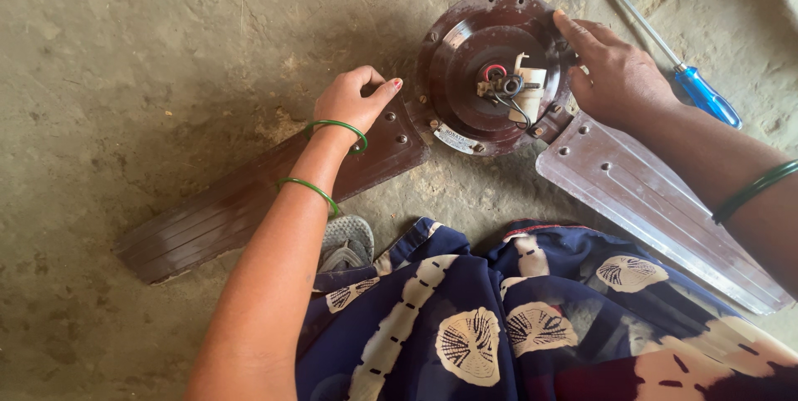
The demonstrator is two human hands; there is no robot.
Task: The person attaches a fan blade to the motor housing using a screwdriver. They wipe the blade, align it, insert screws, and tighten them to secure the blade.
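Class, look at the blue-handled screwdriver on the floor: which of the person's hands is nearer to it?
Right. The right hand rests on the fan motor housing just beside the screwdriver; the left hand sits across the housing on the left blade.

Brown fan motor (490, 68), blue-handled screwdriver (705, 93), green bangles (337, 128), possibly shell-patterned navy cloth (499, 318)

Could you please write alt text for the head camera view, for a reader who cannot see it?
Two hands rest on a dismantled dark brown metal ceiling fan lying on a dirt floor: the left hand on a blade's base, the right hand on the round motor housing. A blue-handled screwdriver lies beside the right hand.
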